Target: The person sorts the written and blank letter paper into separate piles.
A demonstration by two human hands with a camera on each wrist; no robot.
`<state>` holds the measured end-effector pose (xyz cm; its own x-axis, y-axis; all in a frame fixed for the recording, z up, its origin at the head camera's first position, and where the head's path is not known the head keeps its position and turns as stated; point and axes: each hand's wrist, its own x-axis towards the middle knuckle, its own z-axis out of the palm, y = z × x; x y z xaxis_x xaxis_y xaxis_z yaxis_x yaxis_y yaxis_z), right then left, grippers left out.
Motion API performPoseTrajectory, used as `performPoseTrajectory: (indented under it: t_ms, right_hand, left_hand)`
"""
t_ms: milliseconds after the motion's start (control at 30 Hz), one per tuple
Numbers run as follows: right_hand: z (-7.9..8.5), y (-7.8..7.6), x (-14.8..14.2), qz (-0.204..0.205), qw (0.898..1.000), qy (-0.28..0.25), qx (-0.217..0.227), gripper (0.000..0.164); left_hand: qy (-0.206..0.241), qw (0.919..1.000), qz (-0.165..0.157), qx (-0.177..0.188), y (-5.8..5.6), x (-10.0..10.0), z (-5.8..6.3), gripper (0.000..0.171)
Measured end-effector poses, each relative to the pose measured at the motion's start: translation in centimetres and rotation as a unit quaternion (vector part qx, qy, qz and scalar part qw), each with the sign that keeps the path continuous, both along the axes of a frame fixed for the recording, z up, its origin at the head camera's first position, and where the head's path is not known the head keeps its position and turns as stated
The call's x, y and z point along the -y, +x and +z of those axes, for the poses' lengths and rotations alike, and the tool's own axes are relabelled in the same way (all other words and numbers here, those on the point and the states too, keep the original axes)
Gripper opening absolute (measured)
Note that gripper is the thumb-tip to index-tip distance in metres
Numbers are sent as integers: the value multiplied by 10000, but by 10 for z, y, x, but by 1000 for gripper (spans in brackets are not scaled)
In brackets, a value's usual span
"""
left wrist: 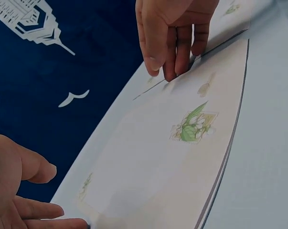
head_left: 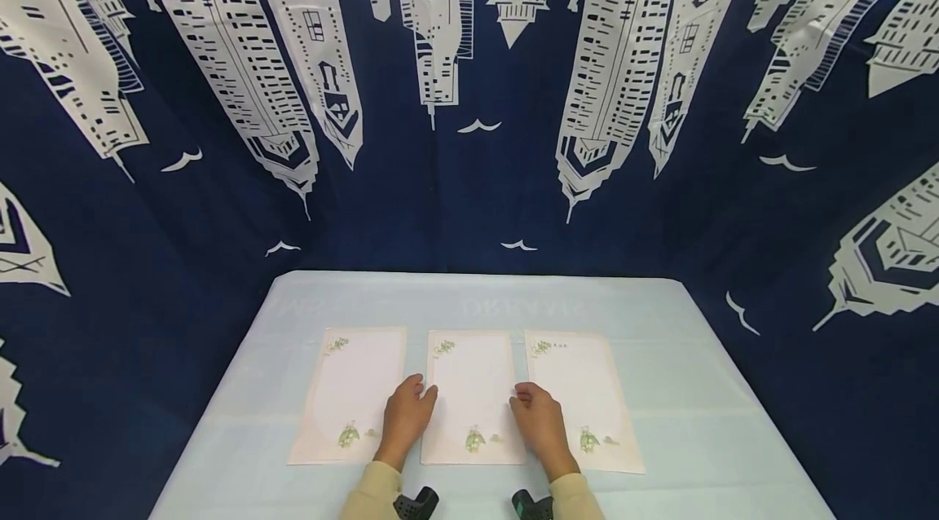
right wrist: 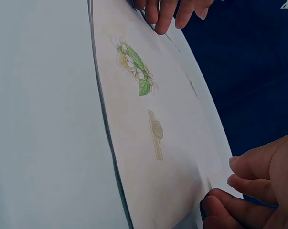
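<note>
Three pale pink sheets of stationery paper lie side by side, each with green plant drawings at the top left and near the bottom. My left hand (head_left: pixel 407 416) is at the left edge of the middle sheet (head_left: pixel 471 398), fingertips touching that edge and thumb apart. On the opposite edge, my right hand (head_left: pixel 541 426) touches the sheet with its fingertips, its thumb held away from them. In the right wrist view the middle sheet (right wrist: pixel 134 109) bows slightly between the hands. Both forearms cross the lower parts of the left sheet (head_left: pixel 352 390) and right sheet (head_left: pixel 587 390).
A white cloth covers the table (head_left: pixel 682 390). Behind it and at both sides hangs a dark blue curtain (head_left: pixel 440 202) with white buildings and birds. Beige sleeves (head_left: pixel 374 491) and black wrist devices (head_left: pixel 416 502) show at the table's front.
</note>
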<state>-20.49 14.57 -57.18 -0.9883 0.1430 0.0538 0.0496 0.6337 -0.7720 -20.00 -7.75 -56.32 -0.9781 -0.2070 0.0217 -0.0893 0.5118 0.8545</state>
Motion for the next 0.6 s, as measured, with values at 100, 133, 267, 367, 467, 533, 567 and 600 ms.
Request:
performPoseTrajectory:
  t_ms: [100, 133, 267, 367, 467, 533, 567, 600]
  right_hand:
    - [-2, 0, 1, -2, 10000, -19, 3, 24]
    - [-2, 1, 2, 4, 10000, -17, 10, 24]
    - [-1, 3, 3, -3, 10000, 8, 89, 25]
    - [1, 3, 4, -18, 9999, 48, 103, 26]
    - [2, 4, 3, -44, 9999, 65, 73, 26]
    - [3, 4, 3, -69, 10000, 13, 26, 26]
    - [3, 4, 3, -96, 9999, -48, 4, 26]
    - [3, 4, 3, -123, 9999, -99, -30, 26]
  left_hand:
    - [52, 10000, -35, -3, 0, -1, 0, 41]
    - [82, 10000, -26, 17, 0, -1, 0, 41]
    - [142, 9999, 51, 0, 1, -3, -1, 40]
    - [196, 9996, 117, -165, 3, -5, -2, 37]
    - [202, 9986, 198, -442, 5, -7, -3, 33]
    - [204, 9978, 268, -575, 5, -8, -4, 30]
    - [203, 9975, 295, -614, 5, -9, -4, 29]
    - [207, 9971, 319, -657, 5, -9, -5, 29]
